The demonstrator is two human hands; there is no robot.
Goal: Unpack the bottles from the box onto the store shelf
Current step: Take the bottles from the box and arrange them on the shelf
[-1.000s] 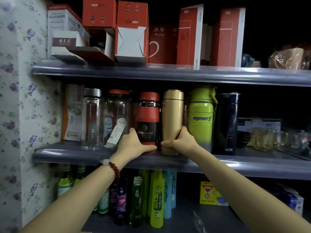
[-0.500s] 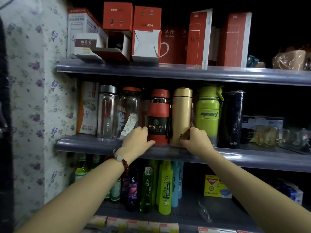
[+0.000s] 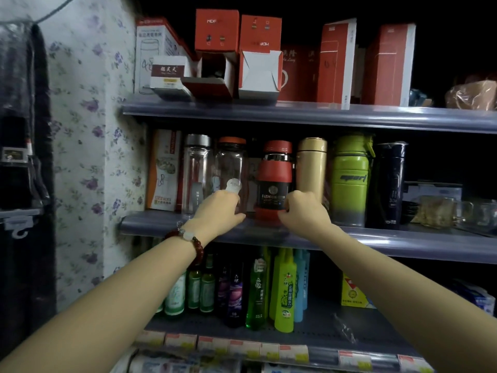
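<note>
Bottles stand in one row on the middle shelf. The red bottle stands upright between the clear bottle with the orange cap and the gold flask. The left hand is curled loosely at the base of the clear bottle; whether it grips cannot be told. The right hand is closed around the lower right side of the red bottle. A green bottle and a dark bottle stand further right.
</note>
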